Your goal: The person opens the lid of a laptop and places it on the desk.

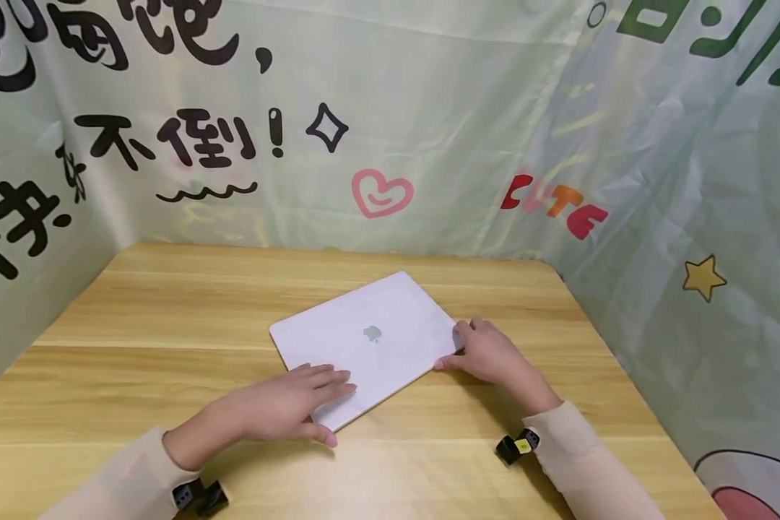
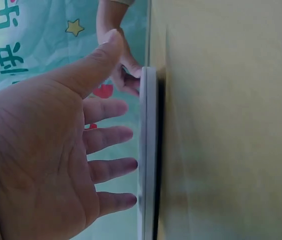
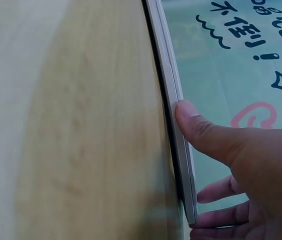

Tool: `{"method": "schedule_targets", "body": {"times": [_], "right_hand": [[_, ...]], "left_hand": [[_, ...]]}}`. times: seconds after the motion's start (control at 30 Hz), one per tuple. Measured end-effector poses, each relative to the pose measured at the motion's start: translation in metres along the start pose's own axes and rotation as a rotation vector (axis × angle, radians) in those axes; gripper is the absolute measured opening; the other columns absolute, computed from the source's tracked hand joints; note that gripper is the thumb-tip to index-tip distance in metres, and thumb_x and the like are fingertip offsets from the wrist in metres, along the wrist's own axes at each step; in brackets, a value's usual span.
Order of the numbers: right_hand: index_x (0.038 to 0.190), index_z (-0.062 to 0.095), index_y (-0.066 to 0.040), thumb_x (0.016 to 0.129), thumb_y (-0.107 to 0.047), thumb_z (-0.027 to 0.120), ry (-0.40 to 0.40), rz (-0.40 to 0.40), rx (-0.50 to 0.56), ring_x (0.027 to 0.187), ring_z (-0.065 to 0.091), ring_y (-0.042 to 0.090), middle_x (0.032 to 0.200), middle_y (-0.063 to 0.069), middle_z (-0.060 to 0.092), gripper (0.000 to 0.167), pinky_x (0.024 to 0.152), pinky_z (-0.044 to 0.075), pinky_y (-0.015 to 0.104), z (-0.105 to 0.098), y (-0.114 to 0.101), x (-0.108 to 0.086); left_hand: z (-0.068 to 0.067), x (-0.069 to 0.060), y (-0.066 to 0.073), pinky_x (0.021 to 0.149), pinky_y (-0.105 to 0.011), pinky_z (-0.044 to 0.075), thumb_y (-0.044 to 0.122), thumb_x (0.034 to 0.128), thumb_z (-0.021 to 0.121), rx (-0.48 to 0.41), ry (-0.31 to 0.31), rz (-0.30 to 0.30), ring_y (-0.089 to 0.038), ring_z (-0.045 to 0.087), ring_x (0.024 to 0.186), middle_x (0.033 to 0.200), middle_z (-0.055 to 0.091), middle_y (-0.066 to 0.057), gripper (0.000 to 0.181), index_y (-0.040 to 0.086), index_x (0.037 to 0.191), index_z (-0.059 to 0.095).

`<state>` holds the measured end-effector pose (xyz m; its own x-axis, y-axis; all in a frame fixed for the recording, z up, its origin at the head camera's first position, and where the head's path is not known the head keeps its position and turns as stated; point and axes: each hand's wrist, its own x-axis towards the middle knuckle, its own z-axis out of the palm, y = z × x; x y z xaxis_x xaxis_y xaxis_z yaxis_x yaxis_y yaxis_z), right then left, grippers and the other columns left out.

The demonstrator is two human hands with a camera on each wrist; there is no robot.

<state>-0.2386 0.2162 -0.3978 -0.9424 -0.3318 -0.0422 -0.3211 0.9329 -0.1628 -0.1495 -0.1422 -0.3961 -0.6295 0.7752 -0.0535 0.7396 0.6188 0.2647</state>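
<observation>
A closed silver laptop (image 1: 396, 307) with an apple logo lies turned at an angle on the wooden table. Over its near left corner is my left hand (image 1: 286, 404), fingers stretched out with their tips at the lid and the thumb off the front edge. In the left wrist view the palm (image 2: 36, 155) faces the camera, the fingers straight. My right hand (image 1: 490, 350) grips the laptop's right corner, thumb on the front edge and fingers bent at the right side. The right wrist view shows that thumb (image 3: 201, 127) pressed against the laptop's thin edge (image 3: 173, 95).
The wooden table (image 1: 136, 303) extends around the laptop. A pale green printed cloth (image 1: 455, 130) hangs behind it and along both sides. Each sleeve cuff carries a small black camera; the right one (image 1: 516, 446) is just above the table.
</observation>
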Motion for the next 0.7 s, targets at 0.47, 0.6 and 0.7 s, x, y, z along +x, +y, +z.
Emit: {"method": "schedule_targets", "body": {"times": [0.47, 0.6, 0.7], "right_hand": [[0.117, 0.058, -0.003, 0.082, -0.055, 0.073, -0.009, -0.055, 0.011, 0.082, 0.052, 0.024, 0.097, 0.009, 0.053, 0.064, 0.073, 0.047, 0.040, -0.003, -0.004, -0.002], [0.128, 0.058, -0.003, 0.085, -0.047, 0.073, 0.016, -0.149, 0.028, 0.101, 0.059, 0.032, 0.116, 0.016, 0.058, 0.063, 0.087, 0.049, 0.047, -0.004, -0.002, -0.001], [0.137, 0.055, -0.006, 0.087, -0.041, 0.073, 0.019, -0.227, 0.078, 0.123, 0.052, 0.037, 0.137, 0.021, 0.052, 0.064, 0.100, 0.043, 0.051, -0.003, 0.001, -0.001]], "left_hand": [[0.003, -0.012, -0.019, 0.113, -0.057, 0.023, 0.043, 0.0939, 0.064, -0.041, -0.009, 0.004, -0.037, 0.028, 0.142, 0.154, 0.036, -0.008, 0.067, 0.010, 0.149, 0.043], [0.000, -0.016, -0.028, 0.112, -0.060, 0.022, 0.039, 0.0937, 0.064, -0.084, -0.007, 0.009, -0.040, 0.027, 0.142, 0.154, 0.037, -0.011, 0.066, 0.009, 0.148, 0.043], [-0.003, -0.016, -0.035, 0.113, -0.059, 0.021, 0.037, 0.0921, 0.066, -0.096, -0.017, 0.009, -0.040, 0.026, 0.142, 0.154, 0.037, -0.011, 0.066, 0.008, 0.148, 0.044]]}}
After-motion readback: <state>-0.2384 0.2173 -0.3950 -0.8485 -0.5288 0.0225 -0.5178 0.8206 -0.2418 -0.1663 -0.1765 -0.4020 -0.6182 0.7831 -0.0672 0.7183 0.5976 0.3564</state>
